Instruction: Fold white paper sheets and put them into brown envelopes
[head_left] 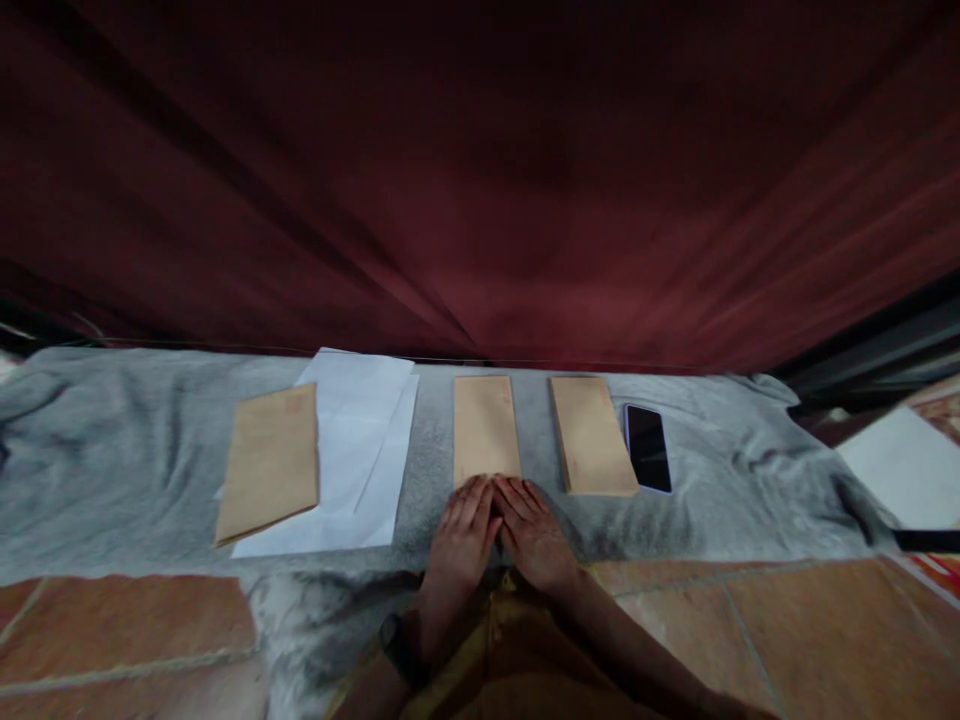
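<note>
A brown paper envelope [484, 425] lies upright in front of me on the grey cloth. My left hand [463, 530] rests flat at its near edge, fingers stretched out. Beside it my right hand [534, 530] lies flat in the same way, its fingertips meeting those of the left hand. The near end of the envelope is hidden under the fingers. To the right sits a stack of brown envelopes [594, 437]. On the left another brown envelope pile [271, 460] lies over white paper sheets [367, 430].
A phone [648, 447] with a pale purple edge lies right of the stack. The grey cloth [720, 460] covers the work surface. A dark red curtain [480, 200] hangs behind. White paper [907, 465] is at the far right, and terracotta tiles [135, 625] show below.
</note>
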